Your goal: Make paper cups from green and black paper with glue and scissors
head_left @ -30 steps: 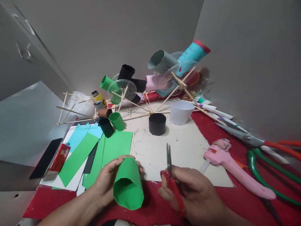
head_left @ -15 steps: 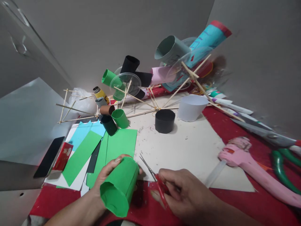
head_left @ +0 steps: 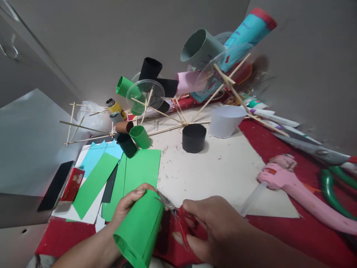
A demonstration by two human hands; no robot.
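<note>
The left hand (head_left: 124, 208) curls its fingers round the green tube (head_left: 142, 219) at seven o'clock; the right hand (head_left: 209, 223) grips red scissors (head_left: 182, 225), blades parted at the tube's far rim. I'd hold lightly, avoiding dents, and snip short. Toward one o'clock beyond stand a black cup (head_left: 194, 141) and white cup (head_left: 225, 124), contents hidden from me.

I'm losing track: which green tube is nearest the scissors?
The green tube held in your left hand, its far end by the scissors; the other green tubes are farther back.
</note>
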